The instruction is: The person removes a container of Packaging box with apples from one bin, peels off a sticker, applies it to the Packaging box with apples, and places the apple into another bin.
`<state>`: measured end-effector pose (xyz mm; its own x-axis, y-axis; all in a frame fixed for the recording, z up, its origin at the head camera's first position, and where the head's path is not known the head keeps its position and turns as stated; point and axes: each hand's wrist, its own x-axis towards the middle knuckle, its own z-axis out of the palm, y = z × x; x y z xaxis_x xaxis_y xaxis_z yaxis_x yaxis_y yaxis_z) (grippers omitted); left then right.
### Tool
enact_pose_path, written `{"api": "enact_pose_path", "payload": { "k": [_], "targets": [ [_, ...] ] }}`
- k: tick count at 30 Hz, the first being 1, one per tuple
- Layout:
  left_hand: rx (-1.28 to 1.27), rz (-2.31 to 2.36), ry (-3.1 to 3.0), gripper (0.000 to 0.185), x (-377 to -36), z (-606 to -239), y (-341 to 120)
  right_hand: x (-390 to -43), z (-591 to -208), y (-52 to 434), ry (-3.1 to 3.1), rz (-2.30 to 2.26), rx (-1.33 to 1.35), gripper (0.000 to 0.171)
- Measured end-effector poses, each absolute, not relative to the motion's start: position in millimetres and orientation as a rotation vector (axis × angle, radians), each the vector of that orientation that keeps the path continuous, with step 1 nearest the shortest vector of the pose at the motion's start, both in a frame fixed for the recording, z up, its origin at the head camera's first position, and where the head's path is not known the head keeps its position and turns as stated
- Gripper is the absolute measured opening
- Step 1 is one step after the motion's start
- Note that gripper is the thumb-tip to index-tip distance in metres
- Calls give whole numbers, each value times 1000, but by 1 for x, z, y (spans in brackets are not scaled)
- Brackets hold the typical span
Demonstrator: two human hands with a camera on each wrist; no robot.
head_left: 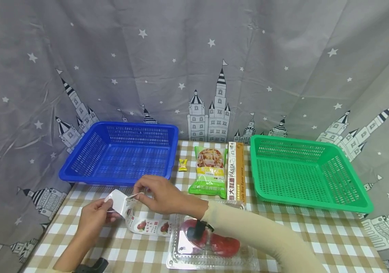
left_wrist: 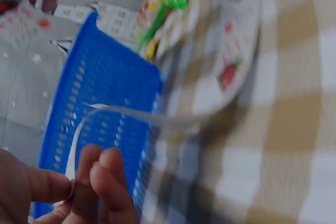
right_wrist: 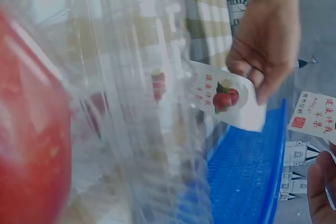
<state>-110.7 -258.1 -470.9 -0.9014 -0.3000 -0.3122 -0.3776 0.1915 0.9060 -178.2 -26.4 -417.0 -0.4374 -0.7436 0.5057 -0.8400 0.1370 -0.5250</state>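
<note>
My left hand (head_left: 93, 218) pinches the end of a white strip of printed fruit stickers (head_left: 153, 226), which curls down and trails over the cloth. In the right wrist view the strip's face shows red fruit and red writing. Just above that end, my right hand (head_left: 161, 195) pinches a single sticker (right_wrist: 313, 115) by its edge, apart from the strip in that view. Under my right forearm lies a clear plastic clamshell box (head_left: 177, 261) with red fruit (head_left: 225, 245) inside. The strip's far end runs up to the box's left side; my sleeve hides part of the box.
A blue basket (head_left: 68, 176) stands behind my hands and a green basket (head_left: 314, 206) at the right. Between them lie a small yellow packet (head_left: 182, 165), a green food bag (head_left: 209, 172) and a long pasta box (head_left: 236, 170). The checked cloth (head_left: 303, 231) covers the table.
</note>
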Motion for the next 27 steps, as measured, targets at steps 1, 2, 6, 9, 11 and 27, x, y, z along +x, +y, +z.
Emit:
{"api": "enact_pose_path", "payload": {
  "k": [1, 2, 6, 9, 11, 27],
  "targets": [
    [-701, 1822, 2385, 41, -110, -473, -261, -179, -417, -25, -2261, 1211, 1586, 5],
    [-717, 1805, 2401, 42, -110, -474, -263, -179, -416, -22, -2259, 1228, 1579, 4],
    [-775, 1720, 2494, 42, -107, -478, -271, -179, -415, -11, -2284, 1313, 1527, 5],
    [-792, 1596, 2615, 41, -106, -478, -276, -179, -414, 0, -2299, 1371, 1461, 8],
    [-807, 1497, 2707, 41, -105, -479, -278, -179, -414, 6, -2307, 1396, 1421, 9],
    [-561, 973, 3240, 43, -94, -477, -258, -170, -411, 72, -2354, 1661, 1129, 5]
  ]
}}
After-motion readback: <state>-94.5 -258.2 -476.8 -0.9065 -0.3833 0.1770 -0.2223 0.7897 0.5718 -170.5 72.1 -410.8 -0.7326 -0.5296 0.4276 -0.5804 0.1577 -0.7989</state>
